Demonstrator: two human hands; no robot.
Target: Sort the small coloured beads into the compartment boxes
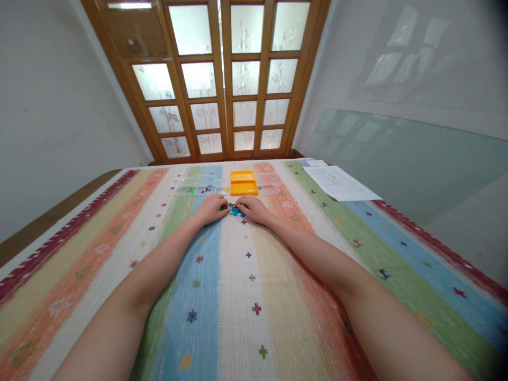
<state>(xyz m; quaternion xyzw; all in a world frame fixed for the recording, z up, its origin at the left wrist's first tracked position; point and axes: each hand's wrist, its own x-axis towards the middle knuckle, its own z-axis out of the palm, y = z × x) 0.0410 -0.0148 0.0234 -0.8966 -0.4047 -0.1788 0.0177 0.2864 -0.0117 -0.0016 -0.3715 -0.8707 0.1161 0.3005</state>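
Fingers point(224, 204) are seen curled, any pinch not discernible; a small heap of blue and green plastic pieces point(237, 212) is flanked by the left hand point(212, 207) and, closer, the right hand point(254, 207).

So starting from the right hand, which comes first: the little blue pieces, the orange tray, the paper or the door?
1. little blue pieces, at the fingertips of the right hand.
2. orange tray, just beyond.
3. paper, off to the right.
4. door, far behind.

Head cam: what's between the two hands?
A small heap of blue and green pieces lies on the striped cloth between left hand and right hand, seen in the head view.
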